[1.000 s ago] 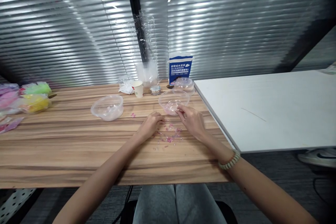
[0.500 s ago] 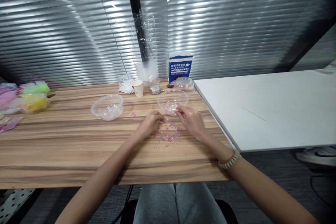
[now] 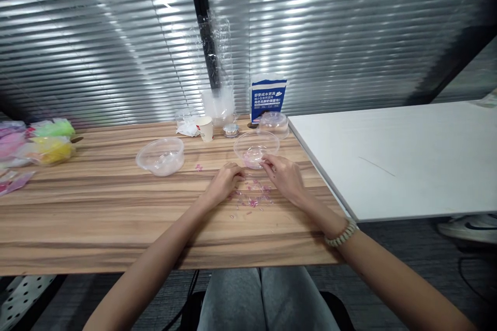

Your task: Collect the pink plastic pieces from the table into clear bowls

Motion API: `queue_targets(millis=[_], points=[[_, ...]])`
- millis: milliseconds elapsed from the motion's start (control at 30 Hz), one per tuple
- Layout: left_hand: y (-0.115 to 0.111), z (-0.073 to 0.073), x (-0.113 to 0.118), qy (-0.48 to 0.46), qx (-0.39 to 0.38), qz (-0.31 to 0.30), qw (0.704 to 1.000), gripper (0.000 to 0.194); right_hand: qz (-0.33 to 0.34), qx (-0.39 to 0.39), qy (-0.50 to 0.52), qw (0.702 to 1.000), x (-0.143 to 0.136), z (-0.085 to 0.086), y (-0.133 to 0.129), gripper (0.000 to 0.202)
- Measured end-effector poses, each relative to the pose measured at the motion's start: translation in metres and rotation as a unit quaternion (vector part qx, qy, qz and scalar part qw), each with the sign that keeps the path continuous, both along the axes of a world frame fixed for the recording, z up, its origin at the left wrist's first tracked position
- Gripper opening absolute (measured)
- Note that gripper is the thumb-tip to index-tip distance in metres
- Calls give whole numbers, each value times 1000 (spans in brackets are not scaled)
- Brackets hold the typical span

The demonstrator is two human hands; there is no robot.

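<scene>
Small pink and clear pieces (image 3: 253, 202), perhaps beads, lie scattered on the wooden table in front of me. My left hand (image 3: 227, 181) rests at their left edge, fingers curled down toward the tabletop; what its fingertips hold, if anything, is hidden. Just beyond the pieces stands a clear plastic bowl (image 3: 256, 137) with some pink bits inside. At the bowl's near right side is my right hand (image 3: 285, 176), thumb and forefinger pinched together; anything between them is too small to make out.
Another clear plastic bowl (image 3: 160, 157) stands to the left, near a small pink piece (image 3: 199, 167). Behind are a paper cup (image 3: 205, 129), a small round tin (image 3: 231, 131), an upturned clear container (image 3: 274, 124) and a blue bag (image 3: 268, 99). Colourful bags (image 3: 52, 150) lie far left; a white table (image 3: 407, 160) adjoins right.
The view has shifted slightly. Both hands keep nearly the same places and finger shapes, the right still pinched at the bowl's edge.
</scene>
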State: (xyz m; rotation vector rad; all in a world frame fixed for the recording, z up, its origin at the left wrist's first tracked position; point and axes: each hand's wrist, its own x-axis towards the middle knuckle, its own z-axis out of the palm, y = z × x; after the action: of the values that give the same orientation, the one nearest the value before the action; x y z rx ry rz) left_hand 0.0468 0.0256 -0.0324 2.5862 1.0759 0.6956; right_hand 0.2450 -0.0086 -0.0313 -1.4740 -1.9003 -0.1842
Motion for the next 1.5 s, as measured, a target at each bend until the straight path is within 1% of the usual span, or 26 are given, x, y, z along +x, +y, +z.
queue_targets(millis=[100,167,267,333,400,500,567,600,667,733,800,900,967,1033,1100,1167,1300,1367,1433,1500], points=[[0,-1,0,-11,-16,-2,1000,16,-1,0,-1,1000,0,0,0,15],[-2,0,1,-7,-24,-9,1000,17,1,-1,-2,1000,1,0,0,15],[-3,3,3,0,-27,-2,1000,17,8,-2,-5,1000,1,1,0,16],[-2,4,3,3,-23,3,1000,16,9,-7,-6,1000,1,1,0,16],[-2,4,2,9,-15,-5,1000,15,7,-13,-5,1000,1,1,0,16],[-10,8,3,11,0,-11,1000,15,11,-13,0,1000,1,2,1,17],[-27,11,6,-6,-5,-19,1000,17,9,-17,4,1000,1,4,1,17],[-38,13,9,-20,-13,-32,999,18,4,-20,6,1000,1,5,1,17],[-65,15,14,-37,-30,-85,995,16,-2,-29,10,1000,1,6,2,16],[-92,12,20,-35,-42,-108,993,15,3,-29,16,999,2,8,2,16],[-114,7,24,-42,-41,-99,993,13,12,-23,21,999,2,8,1,16],[-131,-3,26,-64,-19,-82,994,15,20,-19,23,999,2,9,0,16],[-135,-8,26,-60,0,-75,995,19,22,-20,22,999,1,10,0,16],[-135,-13,26,-36,11,-60,997,21,23,-20,20,999,1,11,-1,15],[-134,-14,26,-13,13,-46,999,23,27,-16,18,999,0,12,-2,15],[-134,-13,26,6,3,-44,999,27,30,-12,16,999,0,13,-2,15],[-138,0,30,56,-38,-68,995,33,23,-7,6,1000,-1,11,-1,14],[-138,8,32,85,-53,-87,991,33,14,-6,-1,1000,-1,10,0,14],[-130,15,31,97,-47,-111,988,31,8,-2,-8,1000,-1,8,0,14],[-112,25,30,79,-8,-122,989,29,10,7,-13,1000,0,8,0,13]])
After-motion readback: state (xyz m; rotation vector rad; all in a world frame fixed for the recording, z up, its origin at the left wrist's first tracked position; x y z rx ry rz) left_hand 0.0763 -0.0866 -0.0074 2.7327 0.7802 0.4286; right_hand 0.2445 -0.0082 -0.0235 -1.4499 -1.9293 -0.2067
